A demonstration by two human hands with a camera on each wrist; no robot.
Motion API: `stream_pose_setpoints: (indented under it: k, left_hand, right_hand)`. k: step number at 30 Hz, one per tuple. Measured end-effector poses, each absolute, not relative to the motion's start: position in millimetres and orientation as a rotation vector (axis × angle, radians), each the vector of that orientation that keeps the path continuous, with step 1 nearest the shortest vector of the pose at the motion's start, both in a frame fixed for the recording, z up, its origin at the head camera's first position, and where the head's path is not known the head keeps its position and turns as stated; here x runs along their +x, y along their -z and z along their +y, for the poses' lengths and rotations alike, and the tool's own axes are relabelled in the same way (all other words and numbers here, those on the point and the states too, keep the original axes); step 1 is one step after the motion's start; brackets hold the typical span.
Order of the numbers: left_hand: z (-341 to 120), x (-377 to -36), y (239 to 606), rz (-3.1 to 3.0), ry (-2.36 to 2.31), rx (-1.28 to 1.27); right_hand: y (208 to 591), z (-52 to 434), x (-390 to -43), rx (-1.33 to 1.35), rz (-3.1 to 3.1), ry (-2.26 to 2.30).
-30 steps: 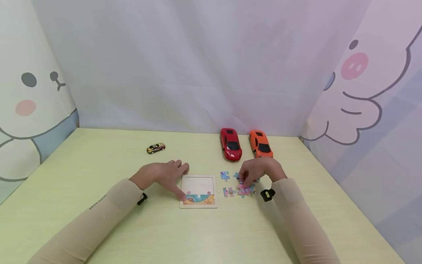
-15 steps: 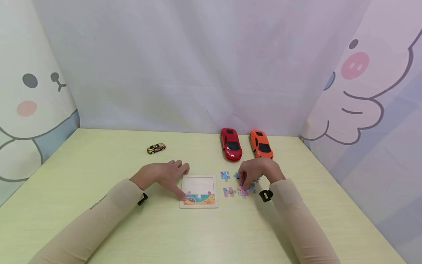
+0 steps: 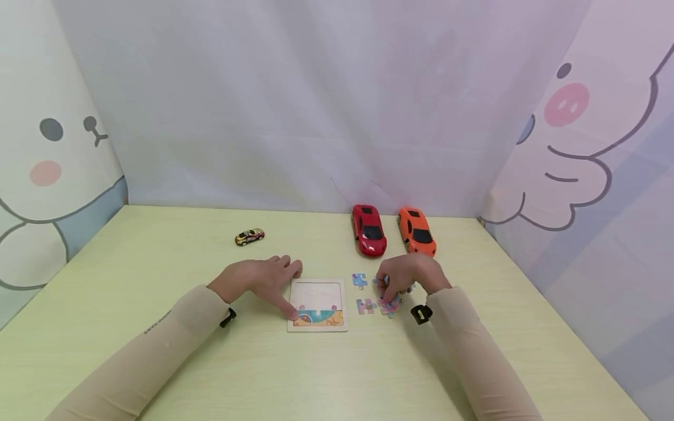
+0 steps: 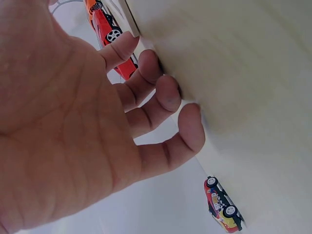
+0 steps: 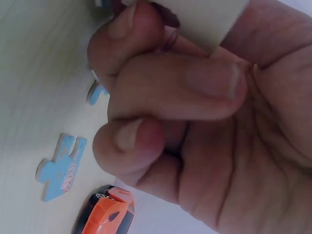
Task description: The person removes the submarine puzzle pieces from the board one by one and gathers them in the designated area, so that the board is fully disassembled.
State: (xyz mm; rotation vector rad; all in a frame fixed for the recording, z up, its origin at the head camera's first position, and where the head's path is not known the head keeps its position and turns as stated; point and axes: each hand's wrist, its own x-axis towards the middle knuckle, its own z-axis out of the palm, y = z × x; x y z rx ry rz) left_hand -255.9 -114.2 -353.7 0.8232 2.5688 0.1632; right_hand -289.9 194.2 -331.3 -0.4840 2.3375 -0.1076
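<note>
My left hand (image 3: 265, 282) spans the left side of a square wooden puzzle tray (image 3: 317, 331), the thumb resting on its near left corner. Across the lower part of the tray lie fitted pieces with a teal and sandy picture; the upper part shows bare board. In the left wrist view the fingers bend loosely, their tips against the tabletop. To the tray's right, my right hand (image 3: 402, 276) pinches a puzzle piece, whose pale side (image 5: 202, 19) faces the right wrist camera. A pink-and-blue puzzle piece (image 3: 388, 306) shows just below those fingers.
Loose beside the tray are a blue puzzle piece (image 3: 359, 280) and a pink puzzle piece (image 3: 364, 306); others are partly hidden by the right hand. Behind stand a red toy car (image 3: 370, 230) and an orange toy car (image 3: 416, 230). A small yellow toy car (image 3: 250, 237) sits farther left.
My right hand has shifted slightly left and nearer among the loose pieces, its fingers changing position. The left hand and the tray have stayed in place.
</note>
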Motion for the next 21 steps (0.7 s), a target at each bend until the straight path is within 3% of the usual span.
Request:
stream_pose_setpoints:
  k: [21]
  left_hand:
    - [-115.9,-254.6,355.3,2.576,-0.15,0.835]
  right_hand:
    - [326.2,190.8,-284.1,-0.549,2.28,0.13]
